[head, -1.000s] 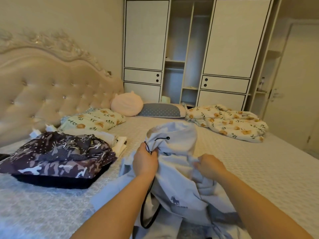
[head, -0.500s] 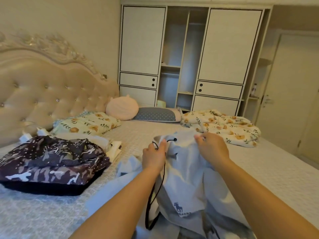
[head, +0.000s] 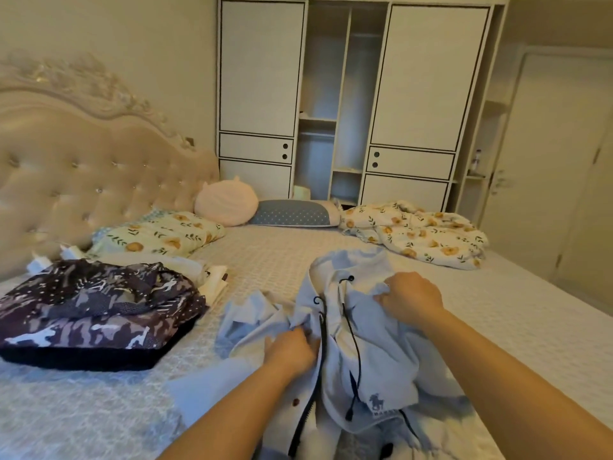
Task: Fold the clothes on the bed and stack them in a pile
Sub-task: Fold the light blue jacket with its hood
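Spreading hoodie (head: 371, 353) flat near bed (head: 497, 327) front edge; left hand (head: 292, 348), right hand (head: 411, 298) fingers clamped on fabric. Next: smooth, fold, stack onto pile (head: 96, 310).

Two hands (head: 292, 346) (head: 411, 298), one hoodie (head: 374, 360), three pillows (head: 159, 234) (head: 226, 202) (head: 293, 213)

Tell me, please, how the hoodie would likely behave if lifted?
Probably floppy: the hoodie bunches in folds where the left hand and right hand grip it. Its drawstrings would likely dangle. Seems light.
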`<state>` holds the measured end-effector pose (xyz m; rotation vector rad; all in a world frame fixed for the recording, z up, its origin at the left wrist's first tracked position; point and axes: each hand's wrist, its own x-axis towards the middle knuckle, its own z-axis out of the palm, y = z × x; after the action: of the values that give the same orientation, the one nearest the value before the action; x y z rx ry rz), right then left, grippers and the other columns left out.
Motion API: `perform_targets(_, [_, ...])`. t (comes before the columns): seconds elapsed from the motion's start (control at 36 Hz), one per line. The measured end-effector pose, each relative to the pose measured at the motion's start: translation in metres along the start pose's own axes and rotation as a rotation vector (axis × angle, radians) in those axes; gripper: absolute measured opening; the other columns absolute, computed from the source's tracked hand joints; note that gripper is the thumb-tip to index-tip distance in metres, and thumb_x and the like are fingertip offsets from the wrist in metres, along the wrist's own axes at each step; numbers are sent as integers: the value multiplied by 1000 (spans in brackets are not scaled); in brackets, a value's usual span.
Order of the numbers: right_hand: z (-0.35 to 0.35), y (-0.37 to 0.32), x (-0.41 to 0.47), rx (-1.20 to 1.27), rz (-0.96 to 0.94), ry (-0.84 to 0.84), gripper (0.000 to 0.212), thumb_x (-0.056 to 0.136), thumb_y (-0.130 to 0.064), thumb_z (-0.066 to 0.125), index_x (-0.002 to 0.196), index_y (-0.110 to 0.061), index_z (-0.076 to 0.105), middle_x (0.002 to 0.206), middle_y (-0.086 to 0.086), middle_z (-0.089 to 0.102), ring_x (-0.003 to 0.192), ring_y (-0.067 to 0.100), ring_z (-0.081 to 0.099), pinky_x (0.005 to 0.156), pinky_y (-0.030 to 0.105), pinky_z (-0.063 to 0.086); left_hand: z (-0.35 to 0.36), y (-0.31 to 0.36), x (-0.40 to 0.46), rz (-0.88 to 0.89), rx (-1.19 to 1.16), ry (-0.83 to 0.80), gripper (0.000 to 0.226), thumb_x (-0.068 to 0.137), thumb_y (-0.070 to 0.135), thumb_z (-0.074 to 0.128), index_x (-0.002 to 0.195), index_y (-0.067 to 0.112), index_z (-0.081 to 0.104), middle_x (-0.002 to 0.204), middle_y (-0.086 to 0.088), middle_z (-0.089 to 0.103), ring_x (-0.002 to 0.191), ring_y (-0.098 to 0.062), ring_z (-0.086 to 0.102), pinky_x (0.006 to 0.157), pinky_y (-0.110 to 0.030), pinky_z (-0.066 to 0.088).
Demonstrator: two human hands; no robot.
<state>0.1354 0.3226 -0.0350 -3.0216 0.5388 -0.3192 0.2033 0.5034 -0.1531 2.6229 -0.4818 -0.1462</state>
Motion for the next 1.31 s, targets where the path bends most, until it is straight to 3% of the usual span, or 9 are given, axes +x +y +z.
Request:
perform_targets(0.06, [2,2,-2,152,9,42,32,94,-33,52,65,-23,48,80,3,58,75,24,55,57,26,38,1,8,-1,-10,82,-38,34,101,19,32,128,13,51,121,-12,60,113,-32,54,101,-48,40])
perform_targets(0.25, [-18,35,-14,125,49,239,22,93,-26,51,76,-15,61,77,3,58,74,25,56,55,29,38,-47,11,-1,-109,32,227,25,99,16,41,113,8,60,116,-12,63,105,-28,60,85,-33,45])
perform_targets(0.44, [-100,76,-1,82,42,507,24,93,-29,52,90,-14,70,100,12,67,94,34,60,66,32,38,-210,44,6,-73,-125,871,28,91,35,40,78,19,58,95,-7,67,90,-29,61,73,-29,39])
perform_targets(0.78, [-275,65,7,110,36,1188,18,93,-19,48,95,-9,63,96,15,57,85,37,55,60,32,32,-386,153,-46,374,257,1404,48,82,55,40,105,16,56,108,-8,61,93,-33,60,62,-31,31])
perform_targets(0.92, [-253,71,8,-19,126,794,15,90,-20,46,97,-22,59,107,5,62,95,28,59,64,29,37,-346,149,-27,207,494,978,64,71,77,49,98,20,62,102,-2,66,95,-26,63,65,-28,37])
perform_targets(1.03, [-236,76,6,-82,93,734,14,89,-19,47,93,-26,58,106,2,64,94,28,60,64,28,39,-331,133,-20,77,403,630,64,79,68,51,107,13,67,99,-5,65,90,-26,59,71,-30,46])
perform_targets(1.11, [-238,71,5,-165,42,735,15,92,-20,44,98,-27,56,106,1,64,94,26,61,64,29,39,-339,136,-26,90,85,227,59,95,52,44,126,4,58,130,-17,57,119,-32,54,101,-36,42])
perform_targets(1.22, [-241,65,3,-268,46,702,19,97,-22,38,104,-21,56,110,4,63,98,27,61,67,29,40,-353,124,-37,158,-405,-188,59,78,65,60,101,13,74,109,-15,70,104,-30,66,96,-43,49])
perform_targets(1.31, [-239,65,1,-356,74,666,25,100,-22,33,110,-20,56,117,3,59,106,23,58,74,29,42,-357,106,-38,258,-551,-303,52,68,45,75,104,7,73,112,-16,69,100,-28,68,92,-41,52])
